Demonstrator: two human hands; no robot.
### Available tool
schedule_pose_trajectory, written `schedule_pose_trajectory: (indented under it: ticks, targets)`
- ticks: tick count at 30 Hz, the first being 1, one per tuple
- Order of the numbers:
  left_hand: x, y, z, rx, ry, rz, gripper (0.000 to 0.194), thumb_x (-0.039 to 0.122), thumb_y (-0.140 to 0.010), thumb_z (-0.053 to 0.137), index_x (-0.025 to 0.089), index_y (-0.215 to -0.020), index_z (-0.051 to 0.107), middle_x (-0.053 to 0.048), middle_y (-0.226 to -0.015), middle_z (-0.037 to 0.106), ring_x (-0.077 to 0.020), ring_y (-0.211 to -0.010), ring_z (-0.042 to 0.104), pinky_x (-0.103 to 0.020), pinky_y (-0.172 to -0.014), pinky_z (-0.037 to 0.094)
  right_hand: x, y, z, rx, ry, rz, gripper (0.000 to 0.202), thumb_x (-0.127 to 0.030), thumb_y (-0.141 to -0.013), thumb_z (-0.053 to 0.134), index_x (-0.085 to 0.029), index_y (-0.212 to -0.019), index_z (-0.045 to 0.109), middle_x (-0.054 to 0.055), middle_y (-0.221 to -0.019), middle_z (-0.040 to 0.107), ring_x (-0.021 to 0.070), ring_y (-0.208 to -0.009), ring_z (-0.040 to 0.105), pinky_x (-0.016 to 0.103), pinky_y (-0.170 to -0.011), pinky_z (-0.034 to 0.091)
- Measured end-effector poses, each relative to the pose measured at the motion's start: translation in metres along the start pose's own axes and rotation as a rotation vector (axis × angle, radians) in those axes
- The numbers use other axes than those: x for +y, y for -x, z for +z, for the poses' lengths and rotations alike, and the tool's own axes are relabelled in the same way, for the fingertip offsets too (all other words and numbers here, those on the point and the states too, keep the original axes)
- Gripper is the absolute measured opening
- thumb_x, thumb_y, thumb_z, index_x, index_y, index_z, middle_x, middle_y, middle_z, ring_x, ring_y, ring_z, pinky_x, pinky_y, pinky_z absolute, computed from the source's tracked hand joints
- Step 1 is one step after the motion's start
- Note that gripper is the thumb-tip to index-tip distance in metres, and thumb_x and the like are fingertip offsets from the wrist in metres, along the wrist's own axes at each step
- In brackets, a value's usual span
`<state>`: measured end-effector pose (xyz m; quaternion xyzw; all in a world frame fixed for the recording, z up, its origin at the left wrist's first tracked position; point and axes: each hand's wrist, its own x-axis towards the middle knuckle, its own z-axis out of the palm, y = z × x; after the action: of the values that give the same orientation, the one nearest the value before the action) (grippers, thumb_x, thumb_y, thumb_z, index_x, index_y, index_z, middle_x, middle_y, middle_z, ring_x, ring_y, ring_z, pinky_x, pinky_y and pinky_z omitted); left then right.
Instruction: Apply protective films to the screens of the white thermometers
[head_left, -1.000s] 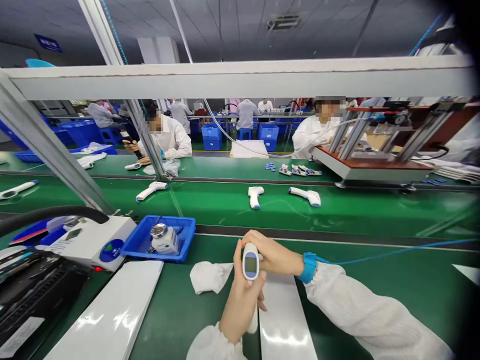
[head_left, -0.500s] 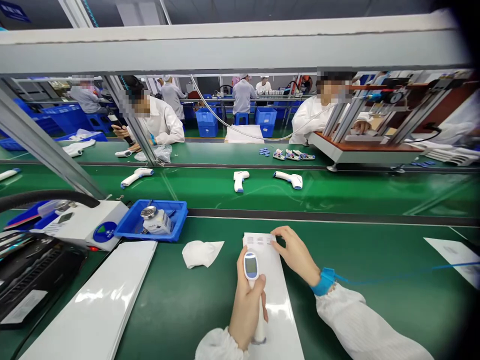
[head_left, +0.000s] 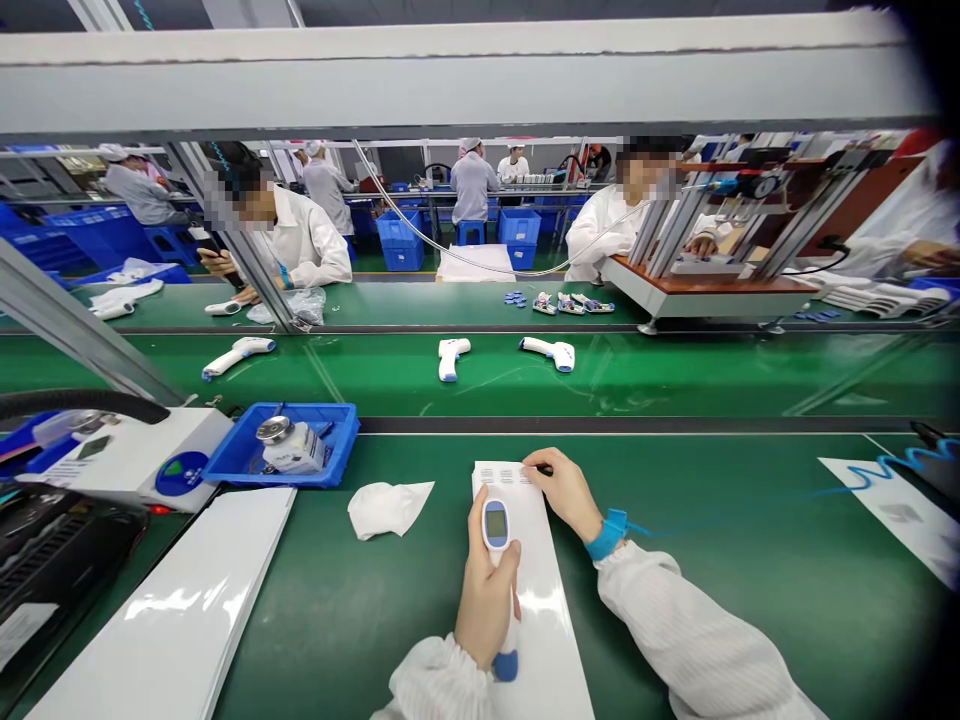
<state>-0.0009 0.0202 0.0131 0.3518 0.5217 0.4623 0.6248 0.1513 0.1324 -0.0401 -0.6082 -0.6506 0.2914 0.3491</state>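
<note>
My left hand (head_left: 487, 590) is wrapped around a white handheld infrared thermometer (head_left: 496, 525), its small grey screen facing up and its blue-tipped handle end towards me. Under it lies a long glossy white label sheet (head_left: 546, 622), with rows of small grey print at the far end. My right hand (head_left: 564, 490) has thumb and forefinger pinched at the far right corner of this sheet, over the printed labels. Whether a single label is between those fingertips is too small to tell. A blue wrist strap (head_left: 607, 534) is around my right wrist.
A crumpled white tissue (head_left: 388, 509) lies left of the sheet. Further left are a blue tray (head_left: 345, 462) with a bottle, a stack of glossy sheets (head_left: 161, 610) and a white device (head_left: 161, 450). Several thermometers (head_left: 453, 358) lie on the green belt (head_left: 375, 385). Co-workers sit beyond.
The camera view has shifted slightly, moving the scene leftwards. The thermometer's handle has turned a little, showing its blue end. My right fingers remain at the sheet's far corner.
</note>
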Motion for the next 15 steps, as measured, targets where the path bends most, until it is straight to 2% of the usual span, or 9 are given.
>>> schedule_pose_trajectory:
  ticks: [5, 9, 11, 15]
  targets:
    - [-0.002, -0.001, 0.0, 0.0, -0.019, -0.015, 0.069, 0.032, -0.09, 0.047, 0.029, -0.149, 0.01, 0.01, -0.057, 0.041, -0.0072, -0.035, 0.032, -0.018, -0.038, 0.038, 0.006, -0.011, 0.001, -0.034, -0.027, 0.049, 0.014, -0.028, -0.076, 0.057, -0.02, -0.074, 0.069, 0.005, -0.087, 0.072, 0.0206, -0.08, 0.068, 0.033, -0.074, 0.052]
    - [-0.005, -0.003, -0.001, 0.001, -0.05, -0.016, 0.07, 0.032, -0.09, 0.047, 0.03, -0.149, 0.008, 0.01, -0.057, 0.043, -0.0072, -0.034, 0.031, -0.019, -0.039, 0.039, 0.006, -0.019, -0.002, -0.089, -0.008, 0.018, 0.014, -0.026, -0.074, 0.057, -0.019, -0.067, 0.067, 0.004, -0.077, 0.072, 0.0186, -0.071, 0.067, 0.029, -0.066, 0.052]
    - [-0.005, -0.003, -0.001, 0.002, -0.054, -0.014, 0.07, 0.032, -0.09, 0.047, 0.03, -0.149, 0.008, 0.01, -0.059, 0.043, -0.007, -0.034, 0.031, -0.019, -0.038, 0.038, 0.001, -0.02, -0.004, -0.096, 0.029, -0.03, 0.013, -0.023, -0.073, 0.057, -0.019, -0.064, 0.065, 0.004, -0.078, 0.07, 0.0191, -0.074, 0.066, 0.031, -0.069, 0.051]
    - [-0.005, -0.002, -0.001, 0.0, -0.043, -0.016, 0.069, 0.031, -0.09, 0.047, 0.029, -0.149, 0.01, 0.007, -0.065, 0.049, -0.0058, -0.035, 0.031, -0.018, -0.037, 0.037, -0.014, -0.007, -0.007, -0.065, 0.126, -0.182, 0.01, -0.015, -0.073, 0.056, -0.021, -0.066, 0.061, 0.007, -0.092, 0.068, 0.0261, -0.099, 0.058, 0.043, -0.091, 0.043]
